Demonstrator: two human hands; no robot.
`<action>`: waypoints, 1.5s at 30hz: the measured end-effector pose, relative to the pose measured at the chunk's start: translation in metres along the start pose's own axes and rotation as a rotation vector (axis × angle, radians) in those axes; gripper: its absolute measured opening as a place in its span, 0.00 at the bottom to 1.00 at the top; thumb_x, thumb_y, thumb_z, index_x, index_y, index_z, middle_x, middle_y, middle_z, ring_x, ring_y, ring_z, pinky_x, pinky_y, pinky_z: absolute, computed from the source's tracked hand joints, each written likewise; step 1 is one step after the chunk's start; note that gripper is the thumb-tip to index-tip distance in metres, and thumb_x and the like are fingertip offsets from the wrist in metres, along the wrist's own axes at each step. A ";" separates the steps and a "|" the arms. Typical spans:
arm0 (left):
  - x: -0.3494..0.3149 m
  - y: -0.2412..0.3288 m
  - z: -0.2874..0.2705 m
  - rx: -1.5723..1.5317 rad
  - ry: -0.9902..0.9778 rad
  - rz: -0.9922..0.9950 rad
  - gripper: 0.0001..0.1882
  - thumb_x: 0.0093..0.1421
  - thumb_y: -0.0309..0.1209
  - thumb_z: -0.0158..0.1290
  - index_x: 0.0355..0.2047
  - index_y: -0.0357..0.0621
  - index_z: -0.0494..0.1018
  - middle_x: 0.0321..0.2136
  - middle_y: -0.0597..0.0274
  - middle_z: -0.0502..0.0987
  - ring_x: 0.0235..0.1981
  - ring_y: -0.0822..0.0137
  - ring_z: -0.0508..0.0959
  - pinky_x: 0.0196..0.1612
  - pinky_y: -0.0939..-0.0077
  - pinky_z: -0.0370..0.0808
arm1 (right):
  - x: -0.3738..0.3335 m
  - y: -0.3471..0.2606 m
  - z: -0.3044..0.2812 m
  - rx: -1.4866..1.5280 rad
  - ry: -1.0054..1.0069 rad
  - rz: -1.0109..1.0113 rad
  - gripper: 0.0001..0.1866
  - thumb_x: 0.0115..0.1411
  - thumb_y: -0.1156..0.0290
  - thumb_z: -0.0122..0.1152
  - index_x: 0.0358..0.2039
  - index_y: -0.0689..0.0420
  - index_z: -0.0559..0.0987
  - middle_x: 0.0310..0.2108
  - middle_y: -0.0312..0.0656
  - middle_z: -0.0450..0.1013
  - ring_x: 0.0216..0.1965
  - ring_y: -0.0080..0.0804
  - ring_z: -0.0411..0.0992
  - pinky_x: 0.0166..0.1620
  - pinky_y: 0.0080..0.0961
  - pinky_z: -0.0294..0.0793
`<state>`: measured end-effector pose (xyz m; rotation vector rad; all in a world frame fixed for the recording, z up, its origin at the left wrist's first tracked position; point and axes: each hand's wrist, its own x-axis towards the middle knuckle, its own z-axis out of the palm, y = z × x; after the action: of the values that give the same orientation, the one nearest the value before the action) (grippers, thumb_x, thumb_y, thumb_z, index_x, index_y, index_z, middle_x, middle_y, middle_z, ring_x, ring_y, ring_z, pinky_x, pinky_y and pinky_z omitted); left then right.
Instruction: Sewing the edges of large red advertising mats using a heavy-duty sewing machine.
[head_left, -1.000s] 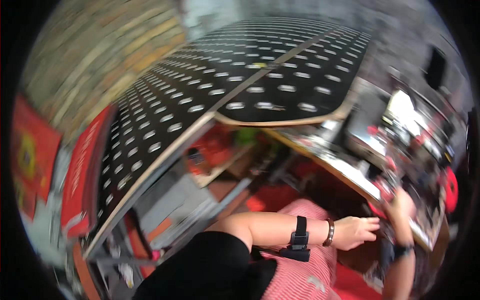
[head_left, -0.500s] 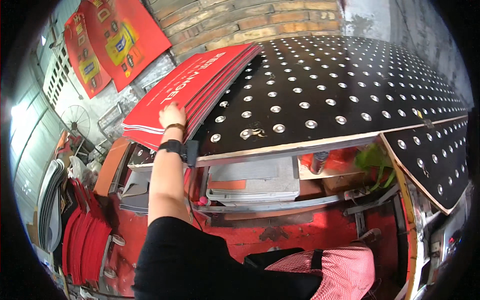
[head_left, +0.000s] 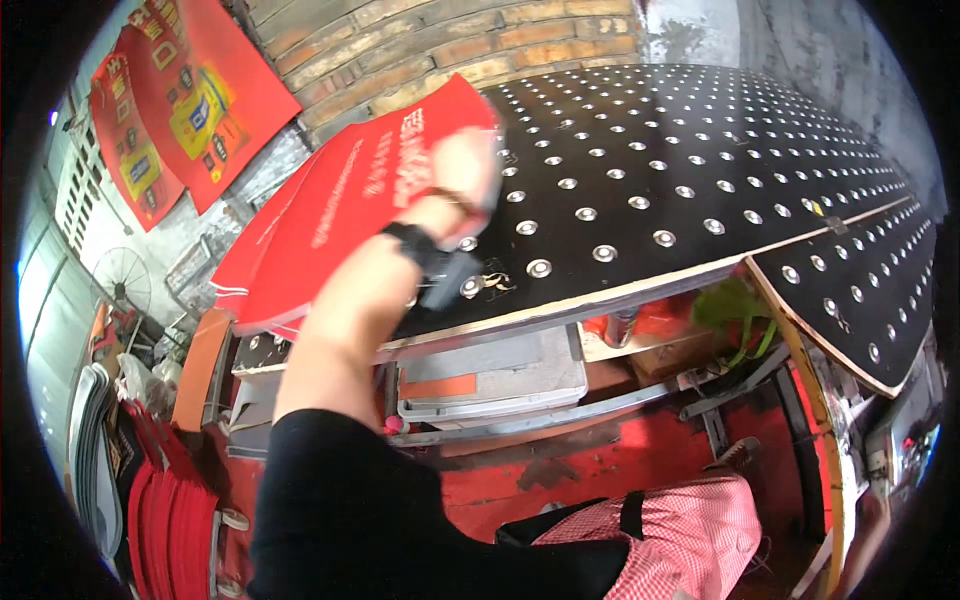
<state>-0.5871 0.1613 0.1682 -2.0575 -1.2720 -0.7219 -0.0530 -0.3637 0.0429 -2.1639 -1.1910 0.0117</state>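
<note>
Head view: the left hand [head_left: 466, 172], too blurred to tell if pinching, is at the right edge of the red mats [head_left: 345, 205] on the black counter [head_left: 640, 150]; the right hand is out of sight. Handling these seems underway, calling next for firm grip.

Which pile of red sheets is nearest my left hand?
The pile with white print, on the black table; the other red pile stands below, at the picture's lower left.

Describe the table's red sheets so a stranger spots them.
Find the black table dotted with metal studs. At its left end, by the left hand, are white-lettered red sheets; unlike the red wall posters, they lack a yellow patch.
</note>
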 end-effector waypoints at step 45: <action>-0.129 0.088 -0.081 -1.820 -0.644 -1.188 0.21 0.58 0.27 0.41 0.52 0.37 0.60 0.49 0.50 0.68 0.47 0.55 0.71 0.49 0.59 0.70 | 0.032 0.016 0.027 1.328 0.520 0.645 0.11 0.56 0.70 0.58 0.33 0.67 0.75 0.28 0.43 0.74 0.26 0.26 0.72 0.29 0.23 0.73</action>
<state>-0.5684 -0.0043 0.1119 -2.5207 -2.9077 -2.6312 -0.0306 -0.3313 0.0220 -1.1075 -0.0058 0.3755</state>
